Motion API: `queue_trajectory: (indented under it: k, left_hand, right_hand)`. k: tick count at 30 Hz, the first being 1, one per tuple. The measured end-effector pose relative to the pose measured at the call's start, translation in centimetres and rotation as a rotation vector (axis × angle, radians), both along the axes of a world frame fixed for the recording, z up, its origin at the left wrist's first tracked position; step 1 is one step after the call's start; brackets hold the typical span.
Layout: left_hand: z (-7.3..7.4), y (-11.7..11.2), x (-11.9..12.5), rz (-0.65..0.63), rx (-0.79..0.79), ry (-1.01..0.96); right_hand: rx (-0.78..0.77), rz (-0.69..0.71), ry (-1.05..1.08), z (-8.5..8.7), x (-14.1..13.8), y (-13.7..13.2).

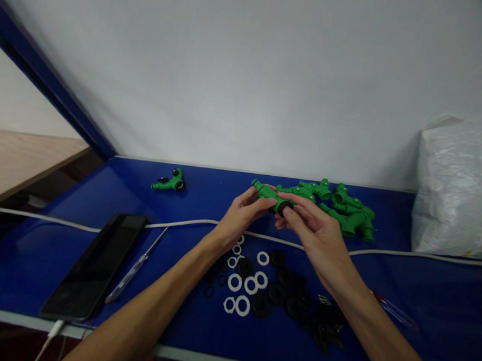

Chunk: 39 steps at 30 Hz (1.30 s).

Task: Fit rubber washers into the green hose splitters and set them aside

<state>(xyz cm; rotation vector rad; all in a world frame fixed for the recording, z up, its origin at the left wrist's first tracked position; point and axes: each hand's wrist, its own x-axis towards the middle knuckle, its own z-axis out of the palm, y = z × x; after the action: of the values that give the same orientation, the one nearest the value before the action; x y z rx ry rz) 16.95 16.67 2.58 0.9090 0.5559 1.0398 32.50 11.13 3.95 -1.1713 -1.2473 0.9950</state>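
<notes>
My left hand (243, 212) grips a green plastic pipe fitting (267, 194) above the blue table (65, 237). My right hand (308, 225) pinches the black ring (285, 207) at that fitting's near end, fingers closed round it. Behind my hands lies a pile of several more green fittings (342, 210). A single green fitting with black rings (170, 182) sits apart at the back left. White washers (243, 283) and black rings (284, 298) are scattered on the table under my forearms.
A black phone (95, 265) with a cable lies at the front left, a clear-handled screwdriver (135, 271) beside it. A white cable (420, 255) crosses the table. A white plastic bag (456, 193) stands at the right. A white wall is behind.
</notes>
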Motion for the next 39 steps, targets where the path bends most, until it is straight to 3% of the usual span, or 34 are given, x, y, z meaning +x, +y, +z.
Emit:
queue_trajectory:
  k: [30,39]
  left_hand:
    - [-0.16,0.05,0.00,-0.005,-0.011,0.008]
    - [0.32,-0.14,0.07,0.137,-0.068,0.088]
  right_hand:
    - [-0.011,-0.030,-0.001,0.33,-0.08,-0.27]
    - [0.023,-0.072,-0.090,-0.19,0.01,-0.09]
